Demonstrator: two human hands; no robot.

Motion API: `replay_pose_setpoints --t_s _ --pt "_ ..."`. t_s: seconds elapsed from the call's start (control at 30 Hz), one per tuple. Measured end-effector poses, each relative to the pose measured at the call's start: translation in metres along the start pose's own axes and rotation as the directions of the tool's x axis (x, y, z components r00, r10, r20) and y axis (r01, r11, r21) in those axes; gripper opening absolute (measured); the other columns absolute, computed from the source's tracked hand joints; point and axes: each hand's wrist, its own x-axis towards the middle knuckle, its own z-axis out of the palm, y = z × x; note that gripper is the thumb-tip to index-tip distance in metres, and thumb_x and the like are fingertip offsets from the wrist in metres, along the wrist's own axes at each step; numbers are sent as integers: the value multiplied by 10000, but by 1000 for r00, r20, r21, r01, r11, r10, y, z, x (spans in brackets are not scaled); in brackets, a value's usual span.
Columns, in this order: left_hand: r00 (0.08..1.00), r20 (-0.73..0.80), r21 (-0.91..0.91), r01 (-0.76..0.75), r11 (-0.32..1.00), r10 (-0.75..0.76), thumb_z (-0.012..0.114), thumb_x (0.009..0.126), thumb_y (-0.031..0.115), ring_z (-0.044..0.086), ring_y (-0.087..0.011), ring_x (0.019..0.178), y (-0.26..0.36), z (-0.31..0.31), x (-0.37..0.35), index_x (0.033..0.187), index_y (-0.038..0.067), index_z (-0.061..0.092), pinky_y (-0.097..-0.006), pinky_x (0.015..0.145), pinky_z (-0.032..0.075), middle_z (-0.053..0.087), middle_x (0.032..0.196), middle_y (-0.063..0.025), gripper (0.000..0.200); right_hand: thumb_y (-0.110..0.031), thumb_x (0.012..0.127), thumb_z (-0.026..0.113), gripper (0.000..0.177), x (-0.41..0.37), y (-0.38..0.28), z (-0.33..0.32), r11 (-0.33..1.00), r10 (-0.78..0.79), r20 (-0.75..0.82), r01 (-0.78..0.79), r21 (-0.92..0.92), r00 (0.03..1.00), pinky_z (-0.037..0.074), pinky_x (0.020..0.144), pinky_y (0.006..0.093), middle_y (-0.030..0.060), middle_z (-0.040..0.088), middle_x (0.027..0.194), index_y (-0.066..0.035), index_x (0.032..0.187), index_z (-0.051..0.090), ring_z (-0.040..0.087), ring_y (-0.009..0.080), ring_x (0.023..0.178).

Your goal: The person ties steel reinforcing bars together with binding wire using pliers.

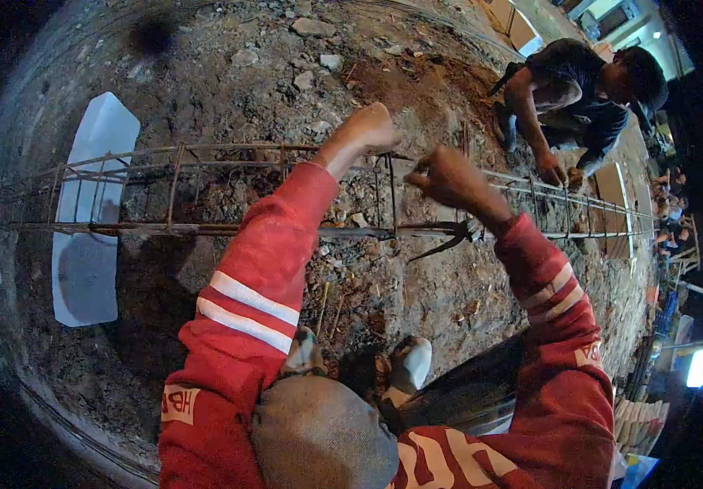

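Observation:
A long rebar cage (286,231) of thin bars and square stirrups runs across the view in front of me. My left hand (370,128) is closed in a fist at its far upper bar, beside a stirrup (392,196). What those fingers hold, if anything, is hidden. Just right of that stirrup, above the cage, my right hand (452,183) has its fingers curled together; I cannot make out anything in them. Below the right hand, a dark pincer-like tool (456,238) rests at the near bar.
White blocks (83,277) lie under the cage at the left, with a pale block (612,208) at the right. A crouching person (584,98) has both hands at the cage's right part. Rubble and stones (313,28) cover the ground. A bright lamp (700,367) shines at right.

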Motion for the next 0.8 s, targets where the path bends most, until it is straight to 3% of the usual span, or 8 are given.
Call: replay_pose_setpoints --t_s 0.07,0.17,0.37,0.43,0.5,0.57,0.6,0.8 --pt "992 63 -73 115 991 -111 661 665 216 666 -385 906 20 -22 -19 895 -127 647 -418 796 534 645 927 -312 414 -317 886 586 396 -11 12 28 990 -127 -75 122 -69 989 496 672 521 237 649 846 -62 1188 585 631 425 770" --pt "975 77 -154 216 964 -207 624 650 164 668 -402 854 29 -30 -34 851 -127 642 -432 776 541 643 881 -320 354 -303 881 586 399 -19 2 45 996 62 3 -62 -63 998 488 691 521 242 643 846 -68 1204 569 626 429 796" --pt "971 -202 -94 113 989 -130 633 650 155 668 -413 773 30 -12 -48 750 -100 624 -447 724 547 638 757 -304 274 -317 834 632 330 -7 -11 24 983 -150 42 144 112 988 492 704 531 219 665 807 -64 1042 670 633 435 741" --pt "934 -351 -184 -1 983 -65 666 665 145 667 -416 763 32 -10 -58 720 -63 613 -463 710 543 633 719 -290 222 -334 828 645 324 -26 -23 17 900 -434 -469 345 -267 769 497 680 491 205 666 773 -34 943 689 629 407 693" --pt "912 -408 -56 8 998 -30 708 665 134 669 -383 758 29 0 -58 720 -32 602 -445 690 541 645 728 -245 205 -333 835 645 324 -27 -14 12 954 -295 -363 253 -159 884 487 620 431 172 659 733 -13 877 677 626 345 637" --pt "793 -610 -226 -159 961 -12 726 657 140 665 -346 753 24 9 -66 746 -7 626 -412 693 540 657 741 -196 198 -313 845 638 315 -31 -2 -17 908 -16 144 -46 416 989 473 602 399 153 651 711 -2 885 660 620 280 611" --pt "789 -615 -232 -161 959 -17 726 657 140 665 -346 753 23 9 -67 746 -7 626 -412 693 540 657 741 -196 198 -272 846 639 265 -43 -6 -34 897 -23 37 5 443 999 475 613 364 146 658 714 -9 862 667 631 234 632" --pt "855 -518 -263 -156 952 -3 728 617 191 647 -328 715 24 6 -69 702 22 677 -418 675 514 659 726 -160 196 -133 796 673 112 -19 -16 -100 952 -301 -262 273 -140 917 480 587 384 119 624 620 -34 745 674 634 310 611"
